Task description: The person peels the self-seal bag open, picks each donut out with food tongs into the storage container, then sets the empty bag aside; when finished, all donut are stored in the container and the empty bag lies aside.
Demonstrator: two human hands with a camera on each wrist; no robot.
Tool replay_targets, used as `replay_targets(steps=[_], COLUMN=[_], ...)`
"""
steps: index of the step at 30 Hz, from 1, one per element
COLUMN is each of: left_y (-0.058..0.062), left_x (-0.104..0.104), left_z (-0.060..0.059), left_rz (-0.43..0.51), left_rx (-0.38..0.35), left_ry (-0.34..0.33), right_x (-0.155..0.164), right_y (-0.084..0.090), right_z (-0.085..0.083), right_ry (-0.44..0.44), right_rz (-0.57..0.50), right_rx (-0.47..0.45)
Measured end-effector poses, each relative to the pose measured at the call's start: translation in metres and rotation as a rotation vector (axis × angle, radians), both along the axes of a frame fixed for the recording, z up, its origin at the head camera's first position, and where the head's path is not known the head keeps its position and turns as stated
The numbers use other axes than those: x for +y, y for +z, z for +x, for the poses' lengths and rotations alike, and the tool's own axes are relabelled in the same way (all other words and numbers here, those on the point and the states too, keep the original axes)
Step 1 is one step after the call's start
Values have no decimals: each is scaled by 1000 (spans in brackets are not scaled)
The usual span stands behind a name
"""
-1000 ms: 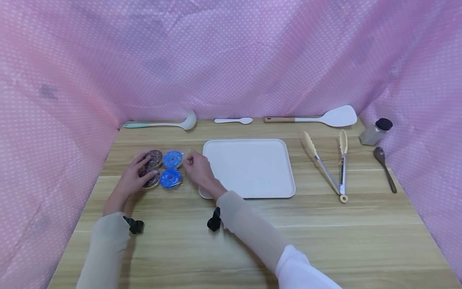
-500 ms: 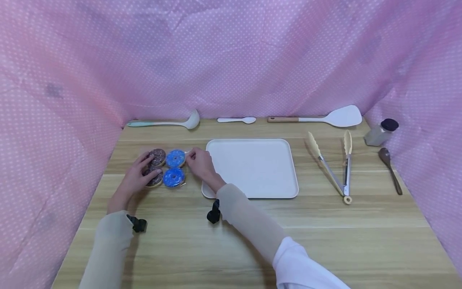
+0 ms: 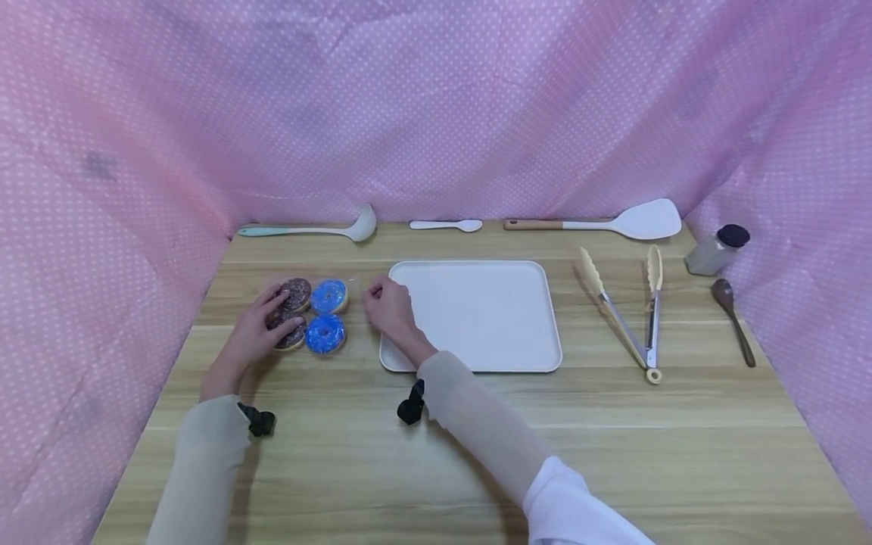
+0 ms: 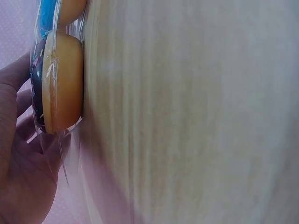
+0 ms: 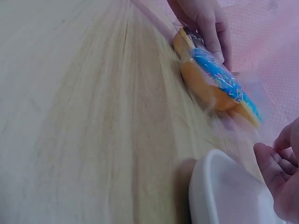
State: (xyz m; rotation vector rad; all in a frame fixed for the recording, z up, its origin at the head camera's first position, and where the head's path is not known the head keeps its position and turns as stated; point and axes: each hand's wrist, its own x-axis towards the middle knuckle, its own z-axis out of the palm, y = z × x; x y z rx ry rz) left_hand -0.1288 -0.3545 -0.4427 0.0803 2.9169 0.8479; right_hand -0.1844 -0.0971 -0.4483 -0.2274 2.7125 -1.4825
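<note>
Two chocolate-topped donuts [image 3: 298,292] and two blue-iced donuts [image 3: 325,334] lie in a block on the table, inside a clear plastic bag [image 5: 254,88]. My left hand [image 3: 250,333] holds the bag from its left side, fingers over the far chocolate donut and thumb on the near one. Close up in the left wrist view, film wraps a chocolate donut [image 4: 65,84] beside those fingers. Just right of the blue donuts, my right hand [image 3: 393,309] has its thumb and fingers pinched together at the bag's loose film. Its forearm crosses the tray's left edge.
A white tray [image 3: 477,318] lies to the right of the donuts. Tongs [image 3: 630,325], a lidded jar [image 3: 717,250] and a dark spoon [image 3: 733,322] are farther right. A ladle [image 3: 306,231], white spoon [image 3: 446,225] and spatula [image 3: 599,223] line the back edge.
My right hand has drawn a little to the right, away from the blue donuts. The left hand keeps its place on the chocolate donuts. The whole head view has shifted slightly.
</note>
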Motion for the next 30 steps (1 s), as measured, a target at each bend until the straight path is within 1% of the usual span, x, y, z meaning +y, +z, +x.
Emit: replay_targets(steps=[6, 11, 15, 21, 26, 30], left_y=[0, -2, -3, -4, -3, -3], left_x=[0, -1, -1, -4, -6, -5], left_z=[0, -1, -1, -1, 0, 0], left_rz=[10, 8, 18, 61, 101, 139], left_rx=[15, 7, 5, 19, 40, 99], left_ry=[-4, -3, 3, 15, 30, 44], right_x=[4, 5, 6, 8, 12, 14], right_y=[-4, -2, 0, 3, 4, 5], right_z=[-3, -5, -5, -4, -3, -3], right_ry=[7, 29, 49, 46, 57, 81], right_rz=[23, 40, 35, 29, 9, 5], right_rx=[40, 46, 26, 12, 18, 15])
